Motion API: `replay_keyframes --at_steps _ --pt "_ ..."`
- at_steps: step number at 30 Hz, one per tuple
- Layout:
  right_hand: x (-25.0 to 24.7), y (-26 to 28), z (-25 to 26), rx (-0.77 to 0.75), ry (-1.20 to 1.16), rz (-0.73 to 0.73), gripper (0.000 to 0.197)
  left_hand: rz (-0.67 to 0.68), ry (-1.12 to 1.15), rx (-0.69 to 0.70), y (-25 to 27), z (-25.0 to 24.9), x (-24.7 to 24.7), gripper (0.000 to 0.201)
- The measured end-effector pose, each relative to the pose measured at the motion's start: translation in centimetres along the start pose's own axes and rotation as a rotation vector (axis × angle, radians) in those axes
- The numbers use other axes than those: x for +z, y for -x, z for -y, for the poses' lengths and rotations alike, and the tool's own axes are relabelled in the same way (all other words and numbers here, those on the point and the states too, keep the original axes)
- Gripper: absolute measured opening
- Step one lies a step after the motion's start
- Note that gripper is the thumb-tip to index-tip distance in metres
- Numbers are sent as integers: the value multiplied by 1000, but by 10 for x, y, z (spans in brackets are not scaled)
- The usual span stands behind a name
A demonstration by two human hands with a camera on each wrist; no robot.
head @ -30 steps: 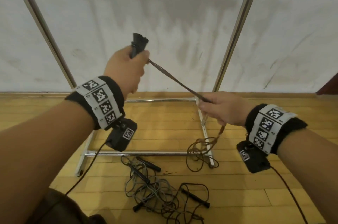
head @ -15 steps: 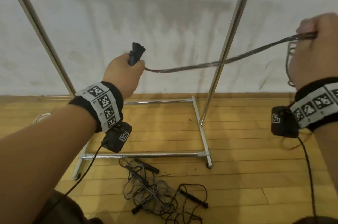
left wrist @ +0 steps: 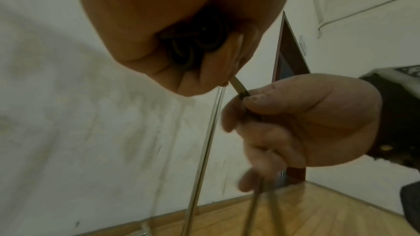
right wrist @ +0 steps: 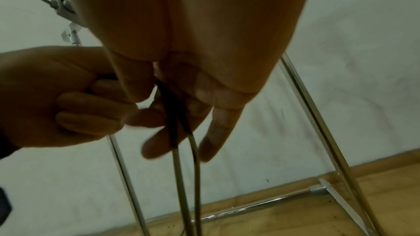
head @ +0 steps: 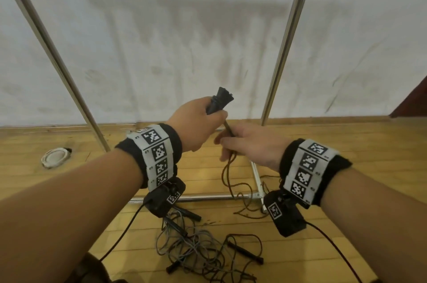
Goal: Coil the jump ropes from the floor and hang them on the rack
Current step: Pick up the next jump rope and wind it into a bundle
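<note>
Now our right hand [head: 250,144], flung wide a moment ago, is back beside our left hand [head: 196,125], pinching the brown rope [head: 227,173] just below the black handle [head: 219,103] our left fingers wrap: one loop gathered. The rest trails onto the floor [head: 346,167] by the rack [head: 286,35] base; coils inside the left fist are hard to make out.

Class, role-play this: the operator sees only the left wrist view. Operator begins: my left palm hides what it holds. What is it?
Observer: The left hand grips a black handle, whose top end sticks up out of the fist.
Operator: Where does the slack go below the right hand?
Observer: The brown rope hangs from the right hand and crosses the rack base rail on the floor.
Operator: Any ropes left?
Observer: A grey rope tangle lies on the floor, nearer the person.
</note>
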State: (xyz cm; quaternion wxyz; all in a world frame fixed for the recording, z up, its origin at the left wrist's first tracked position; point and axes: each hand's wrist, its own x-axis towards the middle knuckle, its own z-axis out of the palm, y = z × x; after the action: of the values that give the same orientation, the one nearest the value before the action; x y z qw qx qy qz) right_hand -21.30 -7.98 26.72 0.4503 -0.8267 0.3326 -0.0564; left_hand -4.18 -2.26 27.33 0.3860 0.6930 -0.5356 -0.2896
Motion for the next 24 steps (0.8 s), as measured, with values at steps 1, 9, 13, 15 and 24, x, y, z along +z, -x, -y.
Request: replay_keyframes --at_steps 1,9,13,15,24 --pt "1 0 -1 19 -54 -7 19 16 -13 -15 0 2 -2 19" --pt "-22 10 7 -30 542 -27 25 127 -516 -112 -3 14 -14 3" --pt "-21 13 26 -152 784 33 28 365 -904 -69 3 9 1 16" --pt "-22 14 30 -197 805 26 27 482 -991 -17 11 6 13 29" --pt "-40 13 5 -138 -4 -76 27 384 -802 353 28 -11 7 11"
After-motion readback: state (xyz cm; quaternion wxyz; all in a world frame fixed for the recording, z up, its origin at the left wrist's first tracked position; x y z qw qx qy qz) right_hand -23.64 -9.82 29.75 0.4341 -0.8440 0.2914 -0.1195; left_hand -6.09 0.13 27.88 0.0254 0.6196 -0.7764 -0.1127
